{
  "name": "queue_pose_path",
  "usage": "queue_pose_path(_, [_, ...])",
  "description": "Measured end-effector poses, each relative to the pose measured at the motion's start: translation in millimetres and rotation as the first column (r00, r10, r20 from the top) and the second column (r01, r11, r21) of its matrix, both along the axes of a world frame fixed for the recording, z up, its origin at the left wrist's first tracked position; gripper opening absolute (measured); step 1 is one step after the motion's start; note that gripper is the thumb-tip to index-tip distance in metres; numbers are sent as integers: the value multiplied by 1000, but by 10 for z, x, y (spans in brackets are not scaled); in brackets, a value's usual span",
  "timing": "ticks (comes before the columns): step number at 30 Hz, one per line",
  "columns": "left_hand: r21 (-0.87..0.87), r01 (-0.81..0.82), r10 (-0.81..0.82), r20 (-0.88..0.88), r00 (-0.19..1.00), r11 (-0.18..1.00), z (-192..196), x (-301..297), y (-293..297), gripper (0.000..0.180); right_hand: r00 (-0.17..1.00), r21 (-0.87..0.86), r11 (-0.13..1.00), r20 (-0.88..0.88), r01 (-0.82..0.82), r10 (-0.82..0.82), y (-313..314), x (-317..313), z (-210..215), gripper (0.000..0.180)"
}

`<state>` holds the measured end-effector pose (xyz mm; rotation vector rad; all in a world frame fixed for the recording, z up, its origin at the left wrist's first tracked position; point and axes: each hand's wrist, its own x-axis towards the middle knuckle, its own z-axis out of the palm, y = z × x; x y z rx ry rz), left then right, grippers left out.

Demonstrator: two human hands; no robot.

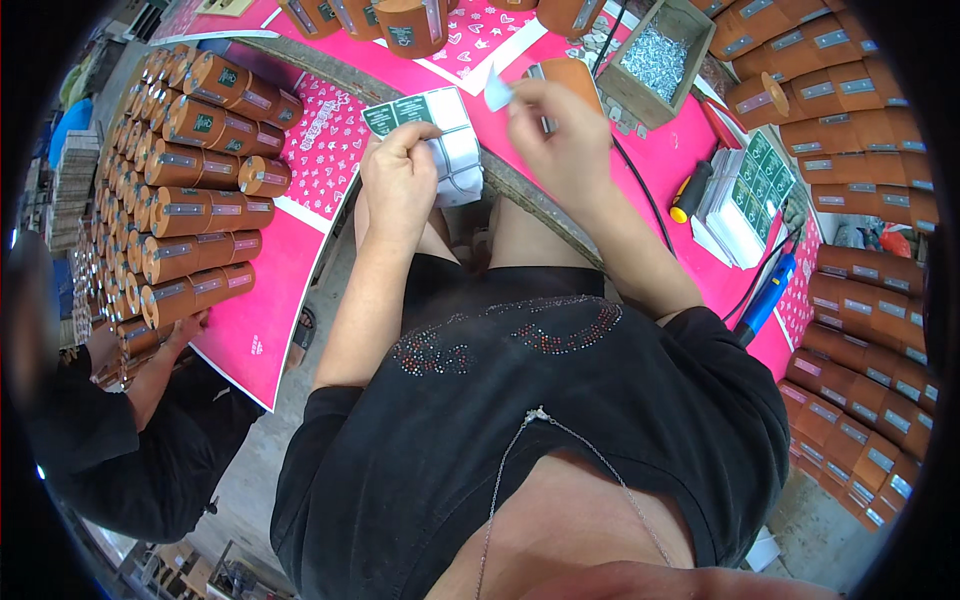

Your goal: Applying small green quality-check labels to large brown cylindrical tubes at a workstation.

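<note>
My left hand (398, 185) is closed on a bundle of label sheets (455, 150), white with green printed panels and a dark band around it. The bundle is held over my lap at the table's edge. My right hand (562, 140) is raised just right of it, pinching a small pale label (497, 90) between thumb and fingers. Behind that hand lies an orange-brown round box (568, 72), partly hidden by the fingers.
A wooden tray (655, 55) of small metal parts stands at the back. On the right are a yellow-black screwdriver (690, 192), label sheets (740, 200), a blue tool (765, 300) and a black cable (640, 180). Stacked brown boxes (205, 210) flank both sides; a co-worker (130, 430) is at left.
</note>
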<state>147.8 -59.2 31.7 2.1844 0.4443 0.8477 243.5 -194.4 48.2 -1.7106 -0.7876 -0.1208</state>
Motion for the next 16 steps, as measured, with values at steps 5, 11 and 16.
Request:
queue_pose_path(5, [-125,32,-34,-13,999,992,65,54,-70,16,803,-169,950,509,-261,311,89,-163,-59,16])
queue_pose_path(11, [-171,129,-116,86,990,977,156,29,-74,15,879,111,889,-135,-445,457,1,-11,30,17])
queue_pose_path(16, [-222,226,-222,41,974,949,175,39,-91,20,843,-151,829,-69,-538,534,-115,111,100,27])
